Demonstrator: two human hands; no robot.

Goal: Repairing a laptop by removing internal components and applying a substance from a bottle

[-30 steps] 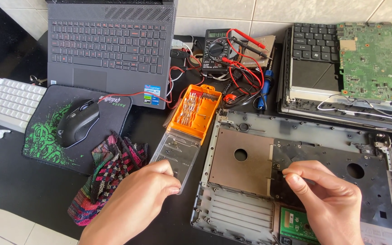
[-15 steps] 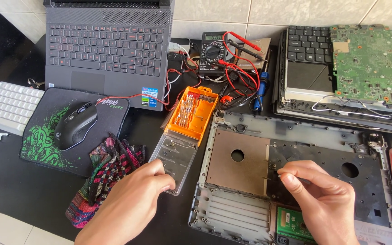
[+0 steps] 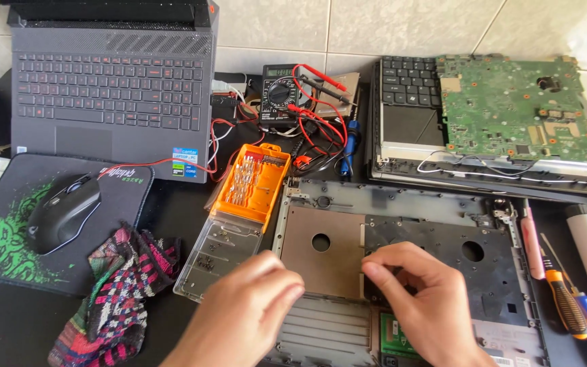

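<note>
Both hands are over the opened laptop base point(image 3: 402, 272) lying centre on the black table point(image 3: 8, 326): left hand point(image 3: 249, 309) fingers curled at the base's lower-left edge, just beside the clear lid point(image 3: 215, 255) of the orange bit case point(image 3: 256, 183); can't tell if it grips anything. Right hand point(image 3: 426, 302) pinches thumb to forefinger at the seam between brown plate point(image 3: 321, 248) and black panel point(image 3: 456, 255); whatever's pinched is too small to see. Cloth point(image 3: 120, 292), mouse point(image 3: 69, 211) left; screwdrivers point(image 3: 565, 299) right; multimeter point(image 3: 283, 95) and board point(image 3: 518, 109) behind.

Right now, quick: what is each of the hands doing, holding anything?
Left hand: fingers curled, resting at the laptop base shell's left edge by the clear lid; nothing visibly held.
Right hand: fingertips pinched over the shell's black panel; any held part cannot be told.
</note>
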